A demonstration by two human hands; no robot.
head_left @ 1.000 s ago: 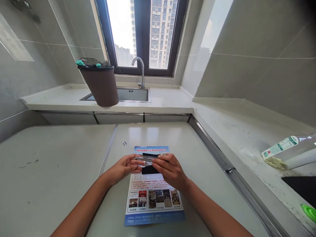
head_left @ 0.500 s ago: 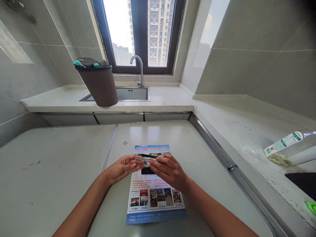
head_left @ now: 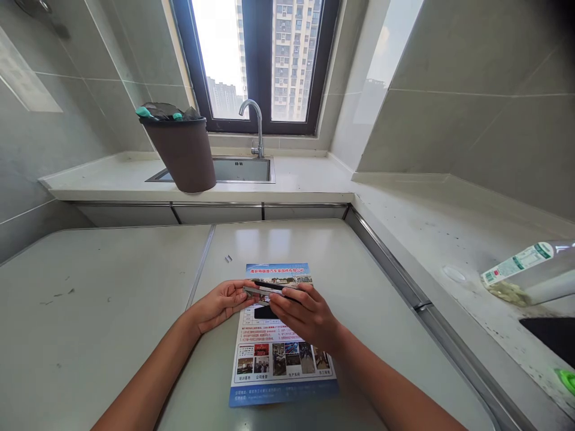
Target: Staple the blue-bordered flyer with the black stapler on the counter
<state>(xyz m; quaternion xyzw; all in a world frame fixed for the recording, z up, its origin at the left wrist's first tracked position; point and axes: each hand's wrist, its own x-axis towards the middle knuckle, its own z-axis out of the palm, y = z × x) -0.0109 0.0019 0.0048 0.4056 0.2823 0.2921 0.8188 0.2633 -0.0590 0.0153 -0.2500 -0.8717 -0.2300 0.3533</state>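
Note:
Both hands hold a stapler (head_left: 268,285) with black parts and a silver metal rail, its parts spread apart, above a printed flyer (head_left: 283,392). My left hand (head_left: 220,306) pinches the rail's left end between thumb and fingers. Around the stapler's right end my right hand (head_left: 309,313) is closed, hiding much of it. The flyer lies flat on the table, with blue bands, red text and small photos. Beyond it and to the left, small silver strips that look like staples (head_left: 228,258) rest on the table.
The pale table (head_left: 135,311) has a seam at its middle. A brown bin (head_left: 182,155) stands by the sink (head_left: 245,170) and tap (head_left: 257,129) on the back counter. On the right counter lies a clear bottle (head_left: 521,269) beside a dark opening and a green object (head_left: 566,379).
The stapler has tilted slightly in my hands, and my right fingers have shifted a little left along it. The flyer and silver strips stay where they were.

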